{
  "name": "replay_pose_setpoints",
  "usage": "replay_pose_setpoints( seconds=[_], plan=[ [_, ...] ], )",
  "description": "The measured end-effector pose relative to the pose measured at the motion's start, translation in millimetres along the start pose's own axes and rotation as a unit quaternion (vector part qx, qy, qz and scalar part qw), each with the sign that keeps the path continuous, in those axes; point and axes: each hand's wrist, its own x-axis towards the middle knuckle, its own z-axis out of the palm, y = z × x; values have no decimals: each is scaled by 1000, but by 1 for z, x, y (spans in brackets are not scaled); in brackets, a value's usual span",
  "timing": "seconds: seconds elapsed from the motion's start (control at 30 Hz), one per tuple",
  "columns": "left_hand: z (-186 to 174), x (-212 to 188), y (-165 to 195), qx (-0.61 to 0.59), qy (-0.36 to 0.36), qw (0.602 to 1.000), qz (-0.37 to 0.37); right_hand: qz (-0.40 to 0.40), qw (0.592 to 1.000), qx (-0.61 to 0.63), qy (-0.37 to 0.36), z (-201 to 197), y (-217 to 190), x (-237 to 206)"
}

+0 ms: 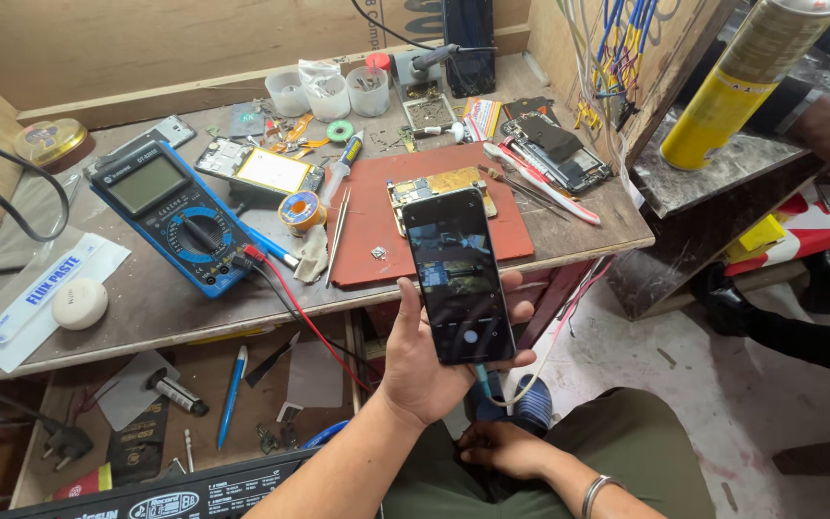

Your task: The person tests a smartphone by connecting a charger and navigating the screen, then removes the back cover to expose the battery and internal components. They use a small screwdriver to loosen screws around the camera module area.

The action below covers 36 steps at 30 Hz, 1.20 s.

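A black rectangular smartphone (457, 276), screen lit, was held upright in the left hand (425, 360), fingers clamped around its edges, just in front of the cluttered grey workbench (146, 298). The right hand (501, 448) was rested on the lap, loosely curled, nothing seen gripped. 1 blue digital multimeter (170, 213) was noted on the bench.

Glossy glass smartphone (457, 279), matt red mat (362, 231), worn wooden workbench (146, 298), shiny metal tweezers (339, 231).

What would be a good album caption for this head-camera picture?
Left hand holds a smartphone above a cluttered repair bench.
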Motion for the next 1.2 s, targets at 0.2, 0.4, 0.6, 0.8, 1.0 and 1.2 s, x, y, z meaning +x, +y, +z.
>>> replay_pose_setpoints(
  seconds=[0.2,0.4,0.6,0.8,1.0,1.2],
  plan=[
    [-13,0,-2,-45,4,999,-15,20,1000,4,6,1,12,5],
    [-12,0,-2,-22,7,1000,-7,14,1000,-9,2,0,19,8],
    [-1,2,-2,16,5,1000,15,6,1000,-10,6,1,28,12],
    [-1,0,-1,130,22,991,-2,12,1000,-11,5,1,30,13],
    [-5,-1,-1,84,-15,996,5,12,1000,12,9,1,29,11],
    [0,1,-3,59,15,998,3,6,1000,-11,7,0,29,12]
  ],
)
